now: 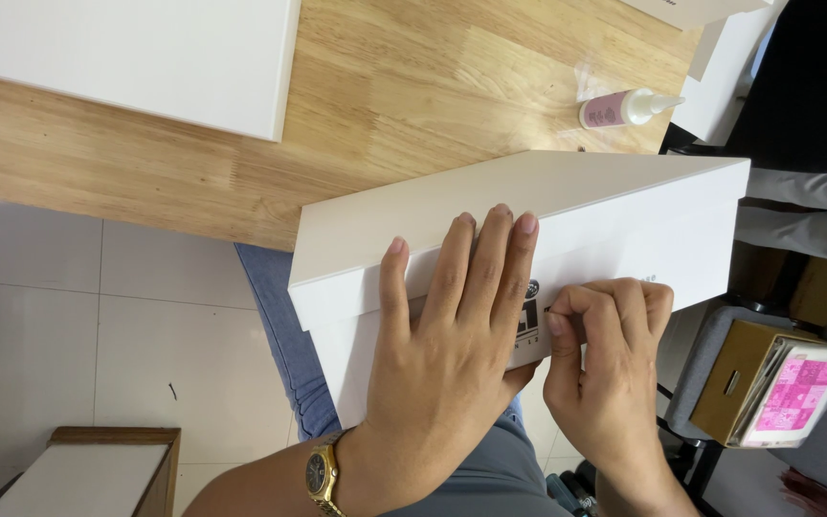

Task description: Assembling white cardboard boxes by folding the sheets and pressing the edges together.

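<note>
Two bare hands show: the left hand (452,335) and the right hand (605,359). One large white cardboard box (528,220) lies at the edge of one light wooden counter (385,86). One flat white board (126,57) lies on the counter, and one small glue bottle with a pink label (624,108). One gold wristwatch (322,472) is visible. One brown carton holding pink-printed sheets (768,383) stands to the right.

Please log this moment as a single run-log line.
left hand: flat on white box | right hand: pinching dark label on box side | glue bottle: lying on table
</note>
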